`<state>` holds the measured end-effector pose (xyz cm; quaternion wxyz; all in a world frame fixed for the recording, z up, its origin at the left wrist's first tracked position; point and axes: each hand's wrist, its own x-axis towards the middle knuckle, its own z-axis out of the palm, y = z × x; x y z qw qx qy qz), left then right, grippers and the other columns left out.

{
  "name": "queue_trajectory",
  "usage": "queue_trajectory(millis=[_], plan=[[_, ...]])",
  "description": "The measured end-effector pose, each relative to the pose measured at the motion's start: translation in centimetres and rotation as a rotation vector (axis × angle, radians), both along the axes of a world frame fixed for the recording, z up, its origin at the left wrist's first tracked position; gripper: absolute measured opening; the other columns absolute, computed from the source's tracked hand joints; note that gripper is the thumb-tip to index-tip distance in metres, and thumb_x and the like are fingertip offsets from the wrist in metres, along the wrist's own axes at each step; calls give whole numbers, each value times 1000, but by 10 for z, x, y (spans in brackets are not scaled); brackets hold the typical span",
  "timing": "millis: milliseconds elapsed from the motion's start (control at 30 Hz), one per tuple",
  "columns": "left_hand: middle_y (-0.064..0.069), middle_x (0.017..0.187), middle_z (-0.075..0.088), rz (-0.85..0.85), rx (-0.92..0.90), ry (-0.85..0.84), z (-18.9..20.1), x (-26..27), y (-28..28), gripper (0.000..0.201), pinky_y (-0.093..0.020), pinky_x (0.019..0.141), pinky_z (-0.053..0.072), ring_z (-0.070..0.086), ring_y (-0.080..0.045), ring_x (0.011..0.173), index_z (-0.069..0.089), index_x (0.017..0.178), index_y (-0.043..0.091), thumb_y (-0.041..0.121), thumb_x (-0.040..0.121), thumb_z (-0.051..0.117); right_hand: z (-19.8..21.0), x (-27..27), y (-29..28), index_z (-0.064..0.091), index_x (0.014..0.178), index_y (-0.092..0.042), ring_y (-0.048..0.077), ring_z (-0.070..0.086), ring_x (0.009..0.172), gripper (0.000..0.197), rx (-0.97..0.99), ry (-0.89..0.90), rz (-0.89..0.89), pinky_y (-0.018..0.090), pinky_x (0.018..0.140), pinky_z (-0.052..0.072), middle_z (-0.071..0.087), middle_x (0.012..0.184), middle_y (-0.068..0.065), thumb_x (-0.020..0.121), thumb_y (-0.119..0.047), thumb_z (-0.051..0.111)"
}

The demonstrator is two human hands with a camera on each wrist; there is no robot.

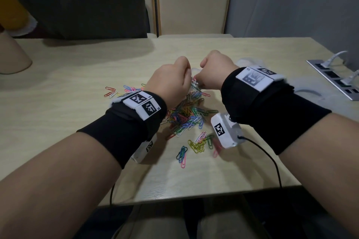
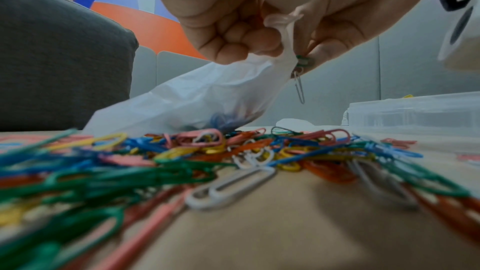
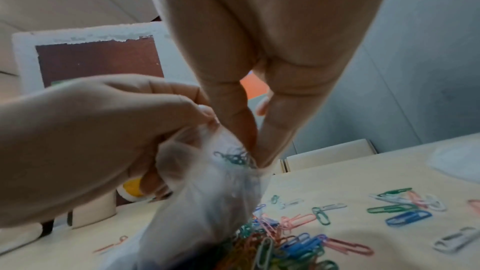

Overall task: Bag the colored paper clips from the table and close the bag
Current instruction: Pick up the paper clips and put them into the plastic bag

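Observation:
A heap of colored paper clips (image 1: pixel 186 116) lies mid-table, with strays toward the front edge; the heap fills the foreground in the left wrist view (image 2: pixel 182 161). Above it my left hand (image 1: pixel 185 78) grips the rim of a thin, see-through plastic bag (image 2: pixel 192 100), fingers curled round the bunched edge. The bag sags to the table with a few clips inside. My right hand (image 1: pixel 201 82) pinches a small bunch of clips (image 3: pixel 233 158) at the bag's mouth (image 3: pixel 207 188), and one grey clip (image 2: pixel 300 89) dangles from its fingertips (image 2: pixel 322 54).
A clear plastic box (image 2: pixel 415 112) sits on the table behind my right hand. A socket panel (image 1: pixel 334 79) is set into the table at far right, and a beige cone-shaped vase (image 1: pixel 11 54) stands at far left. A chair (image 1: pixel 192 9) faces the far edge.

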<state>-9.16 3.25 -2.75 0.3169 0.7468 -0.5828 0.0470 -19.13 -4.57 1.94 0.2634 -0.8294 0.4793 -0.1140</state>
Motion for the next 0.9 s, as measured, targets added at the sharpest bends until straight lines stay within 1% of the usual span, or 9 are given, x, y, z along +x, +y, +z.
queue_trajectory(millis=[67,233,333,400,533,633,733,833,900], plan=[[-11,70,55,0,-5,1,0,1,0,21,-37,60,35,54,-37,74,50,105,8,25,97,40,-6,2,-3,53,112,-9,25,63,100,38,-34,-12,17,32,83,52,65,108,7,79,-11,72],[-8,70,52,12,-11,5,-1,1,0,22,-37,60,34,53,-35,74,51,105,9,25,97,40,-6,2,-11,51,80,-20,23,61,79,19,-11,-47,46,34,72,54,59,81,0,81,-12,67],[-7,70,51,25,-21,4,-1,2,0,21,-35,60,30,48,-31,71,51,105,9,26,98,39,-9,3,-23,58,87,-9,31,67,80,9,39,12,12,40,76,60,67,89,13,89,-7,50],[-6,69,51,28,-27,7,-1,2,0,21,-34,60,28,46,-30,69,50,104,10,26,98,39,-17,2,-35,59,82,-6,33,64,80,15,-73,210,31,33,67,54,66,84,16,89,-5,46],[-6,70,52,30,-31,12,-1,1,0,21,-33,60,28,44,-29,69,50,104,10,26,98,39,-32,-3,-44,60,92,-14,30,54,81,8,-96,493,99,32,71,42,52,86,8,85,-15,58],[-7,69,51,37,-41,15,-1,1,0,21,-34,59,27,44,-29,69,51,104,10,25,98,39,-47,7,-49,58,87,-12,27,54,71,8,-101,673,198,29,74,49,57,77,6,83,-16,63],[-7,70,50,59,-48,28,0,1,0,20,-34,60,26,42,-29,68,50,104,9,25,98,39,-45,14,-34,58,95,-11,31,54,81,6,-107,585,280,30,71,42,61,90,13,92,-12,52],[-8,71,49,95,-64,41,1,3,0,20,-34,60,26,42,-29,69,50,104,8,23,97,39,-43,11,-18,51,73,-9,28,46,74,22,-181,637,378,29,64,37,43,64,5,95,-9,47],[-10,73,51,109,-75,39,1,2,0,21,-34,61,27,44,-31,71,50,104,7,23,98,39,-41,5,-12,44,64,-8,29,47,69,31,-154,611,396,28,55,36,44,66,7,95,-6,45]])
